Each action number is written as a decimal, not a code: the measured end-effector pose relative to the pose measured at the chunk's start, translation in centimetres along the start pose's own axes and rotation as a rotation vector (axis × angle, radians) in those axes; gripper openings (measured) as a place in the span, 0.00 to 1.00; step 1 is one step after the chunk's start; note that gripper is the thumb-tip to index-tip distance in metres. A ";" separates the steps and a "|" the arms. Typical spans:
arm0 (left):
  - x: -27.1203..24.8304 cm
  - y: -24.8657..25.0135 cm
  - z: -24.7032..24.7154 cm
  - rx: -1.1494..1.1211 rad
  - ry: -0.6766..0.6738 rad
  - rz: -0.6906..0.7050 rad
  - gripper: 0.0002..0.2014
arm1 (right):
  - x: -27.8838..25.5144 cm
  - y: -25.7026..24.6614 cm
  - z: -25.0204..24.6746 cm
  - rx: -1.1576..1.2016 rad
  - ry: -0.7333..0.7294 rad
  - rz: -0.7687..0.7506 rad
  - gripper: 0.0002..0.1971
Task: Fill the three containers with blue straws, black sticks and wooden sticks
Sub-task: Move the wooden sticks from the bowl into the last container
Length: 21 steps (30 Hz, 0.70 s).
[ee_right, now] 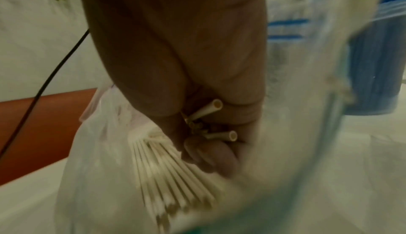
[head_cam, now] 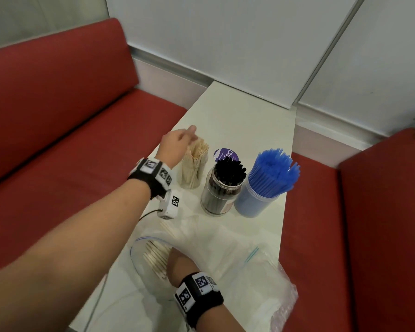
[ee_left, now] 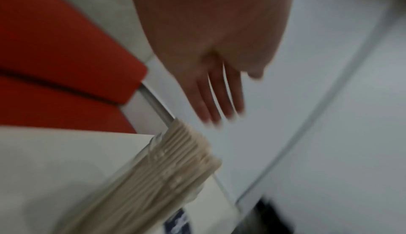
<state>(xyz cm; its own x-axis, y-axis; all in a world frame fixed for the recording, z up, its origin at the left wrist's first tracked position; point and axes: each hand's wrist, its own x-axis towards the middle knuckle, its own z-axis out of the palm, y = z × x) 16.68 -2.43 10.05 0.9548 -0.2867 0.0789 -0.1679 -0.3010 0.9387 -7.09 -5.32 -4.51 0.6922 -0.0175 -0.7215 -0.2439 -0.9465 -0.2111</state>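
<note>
Three containers stand in a row on the white table point(head_cam: 240, 109). The left clear one holds wooden sticks point(head_cam: 194, 164), the middle jar holds black sticks point(head_cam: 223, 185), and the right tub holds blue straws point(head_cam: 265, 185). My left hand point(head_cam: 180, 140) hovers over the wooden sticks' tops, fingers straight and holding nothing; the left wrist view shows those fingers point(ee_left: 219, 102) above the stick container point(ee_left: 169, 166). My right hand point(head_cam: 179, 258) is inside a clear plastic bag point(head_cam: 237, 259). In the right wrist view it point(ee_right: 211, 138) grips a bundle of wooden sticks point(ee_right: 169, 177).
A purple labelled disc point(head_cam: 225, 154) lies behind the black jar. A second crumpled plastic bag point(head_cam: 280, 291) lies at the table's near right corner. Red sofa seats point(head_cam: 70, 152) flank the narrow table on both sides. A black cable point(head_cam: 146, 214) trails from the left wrist.
</note>
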 end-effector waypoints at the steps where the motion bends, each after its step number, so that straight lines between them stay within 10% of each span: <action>1: -1.1 0.3 -0.7 -0.214 -0.096 -0.098 0.21 | 0.1 0.0 -0.6 -0.061 -0.022 -0.038 0.31; 7: -8.1 -3.3 -4.3 -0.264 -1.056 -0.374 0.11 | -2.1 -1.5 -5.4 0.003 -0.046 -0.027 0.21; 10: -11.1 -6.2 -4.7 -0.183 -1.283 -0.418 0.19 | -3.8 -1.8 -7.5 -0.038 -0.043 -0.007 0.20; 15: -14.5 -7.5 -3.3 0.229 -1.169 -0.325 0.33 | -6.5 -1.9 -10.8 -0.164 -0.021 -0.033 0.23; 19: -16.6 -6.0 -0.6 0.551 -0.865 -0.141 0.10 | -9.6 -2.3 -13.7 -0.197 0.127 -0.062 0.14; 21: -17.0 -5.3 0.0 0.491 -0.684 -0.138 0.21 | -10.8 -2.4 -15.6 -0.220 0.188 -0.053 0.11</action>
<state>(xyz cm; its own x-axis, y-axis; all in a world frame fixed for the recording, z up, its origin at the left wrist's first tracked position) 1.32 4.06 3.69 0.6429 -0.6569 -0.3939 -0.2991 -0.6887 0.6605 -3.34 -7.85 14.08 0.8187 -0.0058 -0.5741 -0.0651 -0.9944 -0.0829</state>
